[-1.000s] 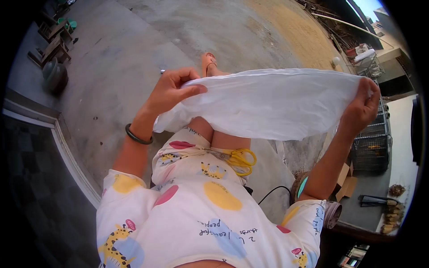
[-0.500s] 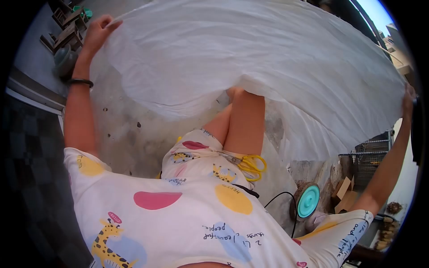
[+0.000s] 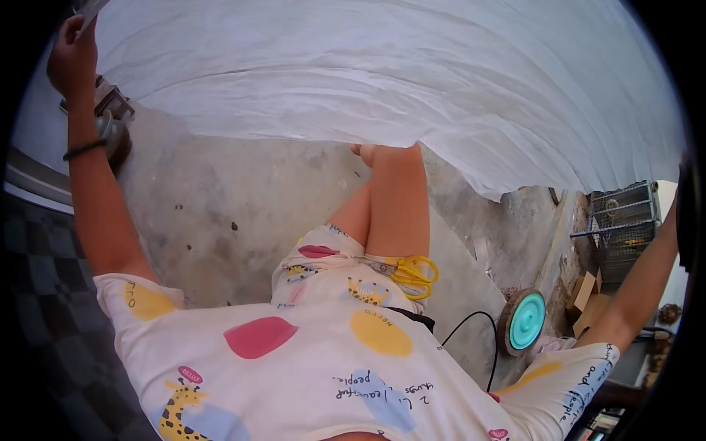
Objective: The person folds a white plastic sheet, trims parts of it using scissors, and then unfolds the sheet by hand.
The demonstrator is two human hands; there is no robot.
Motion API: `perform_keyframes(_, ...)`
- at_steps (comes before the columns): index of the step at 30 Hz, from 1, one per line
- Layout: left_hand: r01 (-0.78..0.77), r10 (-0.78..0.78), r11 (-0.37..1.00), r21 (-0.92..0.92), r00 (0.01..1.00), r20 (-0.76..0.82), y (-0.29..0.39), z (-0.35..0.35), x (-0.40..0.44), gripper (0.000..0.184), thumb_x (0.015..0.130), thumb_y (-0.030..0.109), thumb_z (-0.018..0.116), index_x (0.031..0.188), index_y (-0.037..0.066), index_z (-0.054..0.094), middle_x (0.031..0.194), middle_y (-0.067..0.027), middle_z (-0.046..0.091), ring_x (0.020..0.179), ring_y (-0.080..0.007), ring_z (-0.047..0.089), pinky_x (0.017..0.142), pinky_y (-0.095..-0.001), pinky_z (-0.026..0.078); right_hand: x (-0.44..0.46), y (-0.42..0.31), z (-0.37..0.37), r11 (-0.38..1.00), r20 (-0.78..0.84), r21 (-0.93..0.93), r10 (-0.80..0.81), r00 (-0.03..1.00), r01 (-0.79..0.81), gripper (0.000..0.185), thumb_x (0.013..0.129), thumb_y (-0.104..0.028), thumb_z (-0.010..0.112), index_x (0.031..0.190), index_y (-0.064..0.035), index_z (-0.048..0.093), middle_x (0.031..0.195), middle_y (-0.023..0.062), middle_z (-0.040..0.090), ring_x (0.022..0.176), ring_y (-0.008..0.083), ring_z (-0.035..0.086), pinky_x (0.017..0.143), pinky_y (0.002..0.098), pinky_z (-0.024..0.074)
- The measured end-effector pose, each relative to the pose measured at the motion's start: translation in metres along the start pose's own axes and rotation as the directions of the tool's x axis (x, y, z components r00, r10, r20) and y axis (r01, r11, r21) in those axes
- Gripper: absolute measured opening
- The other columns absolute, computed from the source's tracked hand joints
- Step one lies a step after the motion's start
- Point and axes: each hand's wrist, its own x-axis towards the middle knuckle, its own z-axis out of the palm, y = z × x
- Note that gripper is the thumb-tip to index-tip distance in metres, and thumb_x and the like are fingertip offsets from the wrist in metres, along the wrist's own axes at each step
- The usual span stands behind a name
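Note:
A large white cloth sheet [image 3: 368, 73] is spread in the air across the top of the view, billowing, with its lower edge above my knee. My left hand [image 3: 72, 62], raised at the upper left, has its fingers closed on a corner of the sheet. On the right my forearm [image 3: 647, 272] reaches up to the sheet's far side, but the hand itself is lost past the dark rim of the view. Scissors with yellow handles [image 3: 415, 278] rest at the hem of my shorts, against the thigh.
Beneath the sheet lies a stained concrete floor [image 3: 220, 191]. To the right are a round turquoise-topped object [image 3: 526, 320], a black cord [image 3: 494, 353], an open cardboard box [image 3: 587, 305] and a wire cage [image 3: 621, 220]. Wooden furniture [image 3: 114, 103] and a pot [image 3: 114, 140] stand at the left.
Both arms have risen and spread outward, lifting the sheet higher and wider. Its lower edge has moved up, uncovering more floor and the cage. The right hand has passed out of sight.

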Motion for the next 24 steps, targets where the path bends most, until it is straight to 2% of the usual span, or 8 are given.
perform_keyframes(3,0.112,-0.107,0.941,-0.319,0.994,0.034,0.046,-0.046,-0.044,0.031,0.094,0.033,0.068,0.114,0.009,0.069,0.099,-0.0014,0.071,0.086,-0.0104,0.065,0.075,-0.0258,0.051,-0.045,0.110,0.022,0.955,0.124,0.297,-0.025,0.992,-0.013,0.042,0.086,-0.037,0.068,0.097,0.0035,0.071,0.094,0.0218,0.070,0.084,0.0381,0.067,0.078,0.0480,0.0551)
perform_keyframes(4,0.168,-0.109,0.845,-0.507,0.983,0.145,0.068,-0.065,-0.067,0.026,0.095,0.025,0.067,0.114,0.006,0.068,0.101,-0.0010,0.069,0.089,-0.0080,0.062,0.076,-0.0236,0.049,-0.079,0.133,0.016,0.816,0.263,0.491,0.196,0.945,-0.306,0.043,0.087,-0.038,0.068,0.101,0.0029,0.070,0.099,0.0203,0.069,0.089,0.0352,0.067,0.081,0.0458,0.0542)
perform_keyframes(7,0.435,0.302,0.721,-0.540,0.504,0.809,0.105,-0.134,-0.133,0.017,0.080,0.009,0.075,0.092,0.001,0.066,0.078,0.0016,0.065,0.071,-0.0025,0.056,0.061,-0.0199,0.041,-0.201,0.191,-0.010,-0.129,0.780,0.553,0.428,0.457,-0.823,0.049,0.092,-0.042,0.067,0.115,0.0008,0.067,0.116,0.0156,0.066,0.104,0.0267,0.065,0.091,0.0390,0.0514)
perform_keyframes(8,0.416,0.396,0.733,-0.538,0.382,0.835,0.136,-0.150,-0.146,0.019,0.075,0.011,0.079,0.083,0.001,0.066,0.066,-0.0005,0.059,0.061,-0.0025,0.052,0.053,-0.0219,0.035,-0.240,0.190,-0.044,-0.131,0.788,0.508,0.471,0.397,-0.851,0.043,0.090,-0.028,0.073,0.120,0.0018,0.063,0.118,0.0124,0.065,0.103,0.0269,0.065,0.086,0.0412,0.0540)
perform_keyframes(14,0.714,0.774,0.586,-0.383,-0.352,0.527,0.164,-0.190,-0.190,0.016,0.084,0.014,0.076,0.096,0.004,0.076,0.074,-0.0104,0.070,0.055,-0.0246,0.059,0.056,-0.0282,0.044,-0.369,0.227,-0.093,0.123,0.787,0.194,0.573,0.229,-0.973,0.049,0.090,-0.043,0.071,0.113,-0.0007,0.066,0.096,0.0042,0.061,0.087,0.0182,0.060,0.079,0.0348,0.0487)
perform_keyframes(20,0.797,0.845,0.512,-0.321,-0.401,0.353,0.161,-0.194,-0.176,0.018,0.089,0.017,0.073,0.101,0.004,0.077,0.081,-0.0129,0.073,0.059,-0.0242,0.063,0.057,-0.0304,0.045,-0.391,0.232,-0.131,0.414,0.890,-0.007,0.418,0.183,-0.910,0.056,0.088,-0.053,0.070,0.109,-0.0007,0.067,0.090,0.0028,0.059,0.083,0.0145,0.057,0.072,0.0319,0.0468)
perform_keyframes(23,0.794,0.852,0.475,-0.379,-0.308,0.423,0.162,-0.193,-0.159,0.014,0.090,0.013,0.071,0.099,0.002,0.076,0.083,-0.0119,0.072,0.065,-0.0225,0.063,0.059,-0.0302,0.045,-0.388,0.228,-0.128,0.433,0.948,0.030,0.272,0.163,-0.901,0.064,0.089,-0.057,0.067,0.118,0.0000,0.064,0.098,0.0038,0.060,0.086,0.0138,0.057,0.077,0.0301,0.0462)
perform_keyframes(24,0.705,0.783,0.502,-0.501,-0.125,0.609,0.158,-0.198,-0.157,0.012,0.090,0.010,0.070,0.098,0.002,0.075,0.083,-0.0109,0.072,0.066,-0.0216,0.062,0.060,-0.0298,0.045,-0.383,0.219,-0.132,0.409,0.963,0.037,0.231,0.143,-0.912,0.067,0.089,-0.058,0.066,0.122,0.0004,0.063,0.101,0.0042,0.060,0.086,0.0135,0.056,0.078,0.0291,0.0460)
